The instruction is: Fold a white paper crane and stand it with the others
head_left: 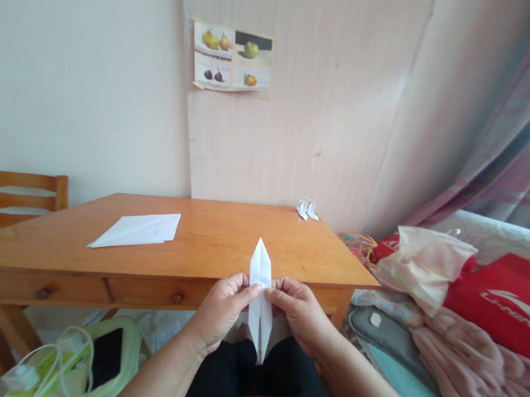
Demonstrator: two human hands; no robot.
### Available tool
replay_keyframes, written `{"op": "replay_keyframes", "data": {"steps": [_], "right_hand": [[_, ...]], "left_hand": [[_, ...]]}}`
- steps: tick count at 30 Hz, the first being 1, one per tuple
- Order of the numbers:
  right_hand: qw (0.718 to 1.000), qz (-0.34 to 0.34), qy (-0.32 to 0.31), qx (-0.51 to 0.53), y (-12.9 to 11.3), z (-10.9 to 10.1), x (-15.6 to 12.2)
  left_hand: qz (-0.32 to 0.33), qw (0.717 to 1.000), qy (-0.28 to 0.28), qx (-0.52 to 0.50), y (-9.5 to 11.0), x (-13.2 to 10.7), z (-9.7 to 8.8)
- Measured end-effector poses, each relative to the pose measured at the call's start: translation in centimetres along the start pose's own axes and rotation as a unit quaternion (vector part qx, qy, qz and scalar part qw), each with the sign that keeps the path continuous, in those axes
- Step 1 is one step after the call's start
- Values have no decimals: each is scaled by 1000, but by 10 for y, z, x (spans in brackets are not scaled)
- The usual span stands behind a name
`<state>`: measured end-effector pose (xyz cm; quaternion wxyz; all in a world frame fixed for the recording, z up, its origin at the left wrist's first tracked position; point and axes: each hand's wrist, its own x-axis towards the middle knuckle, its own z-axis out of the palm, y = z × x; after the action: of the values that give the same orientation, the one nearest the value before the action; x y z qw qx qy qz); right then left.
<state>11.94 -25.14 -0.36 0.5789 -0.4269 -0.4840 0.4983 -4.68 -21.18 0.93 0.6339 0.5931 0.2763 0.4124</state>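
Note:
My left hand (222,303) and my right hand (296,310) pinch a narrow folded white paper (263,270) between them, over my lap and just in front of the wooden table (220,245). The paper is a long diamond with points up and down. Both hands grip it near its middle, fingers closed on it. Flat on the table's left part lies a folded white sheet (138,231). A small finished white paper figure (307,209) sits at the table's far right edge by the wall.
A wooden chair (14,191) stands at the left behind the table. A light green bag (78,359) with white cord is on the floor at lower left. Red bags (506,295), a plastic bag and pink cloth are piled on the bed at right.

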Motion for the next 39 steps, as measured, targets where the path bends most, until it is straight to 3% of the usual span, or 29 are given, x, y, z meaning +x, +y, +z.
{"op": "replay_keyframes", "data": {"steps": [6,12,18,26,33,39], "right_hand": [[1000,-4,5,-1,1,0,0],[1000,-8,-8,-4,5,-2,1],[999,-14,-37,-9,3,-5,-1],[997,-64,-35,-20,2,-3,0],[990,-124,-49,-53,11,-6,3],[979,-165,-35,-116,13,-11,5]], "left_hand": [[-32,999,-7,-19,-3,2,-4],[-25,999,-10,-26,-4,1,-5],[14,999,-35,19,-2,-2,-5],[76,988,-15,131,3,-5,-5],[185,925,50,329,2,-6,-3],[258,872,63,411,2,-6,-3]]}}
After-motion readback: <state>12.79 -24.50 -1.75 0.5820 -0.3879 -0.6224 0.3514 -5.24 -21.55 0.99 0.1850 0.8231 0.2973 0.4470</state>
